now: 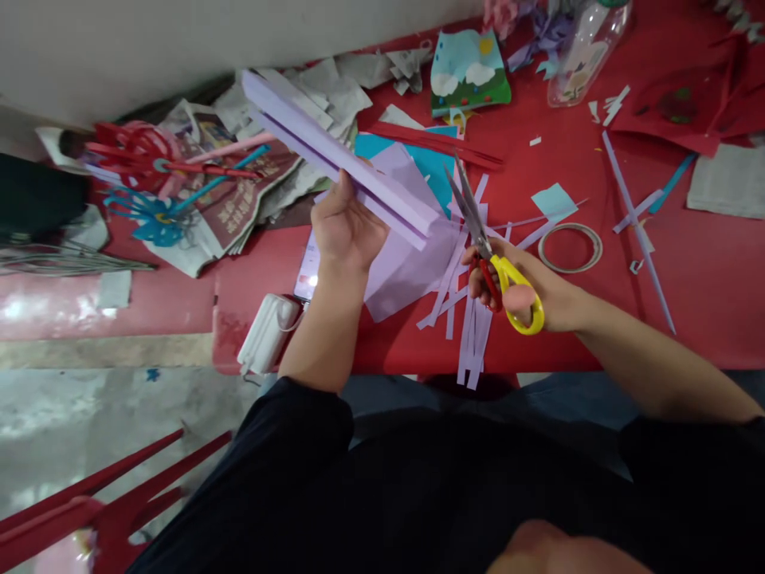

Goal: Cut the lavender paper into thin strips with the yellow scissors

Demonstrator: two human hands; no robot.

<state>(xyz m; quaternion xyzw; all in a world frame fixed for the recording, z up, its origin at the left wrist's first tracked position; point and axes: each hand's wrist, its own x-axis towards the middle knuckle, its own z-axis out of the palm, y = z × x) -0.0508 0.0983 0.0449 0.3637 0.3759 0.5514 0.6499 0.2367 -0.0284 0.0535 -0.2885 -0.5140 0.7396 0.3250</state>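
My left hand (350, 223) is closed on a folded sheet of lilac paper (352, 163), which it holds up at a slant above the table. In my right hand (538, 287) is a pair of scissors (481, 231) with one yellow and one red handle. Its blades are parted and point up and away, apart from the folded paper. Beneath the hands lie a flat lilac sheet (388, 279) and several cut lilac strips (475, 343), some hanging past the table's front edge. A blue sheet (442, 171) lies partly under the lilac paper.
On the red table (705, 319) lie a tape roll (570, 248), red strips (436, 143) and a painted card (469, 72). A plastic bottle (589, 52) stands at the back right. Leftward are newspapers (239, 203), paper pinwheels (156, 219), a white power bank (267, 333) and a phone (307, 269).
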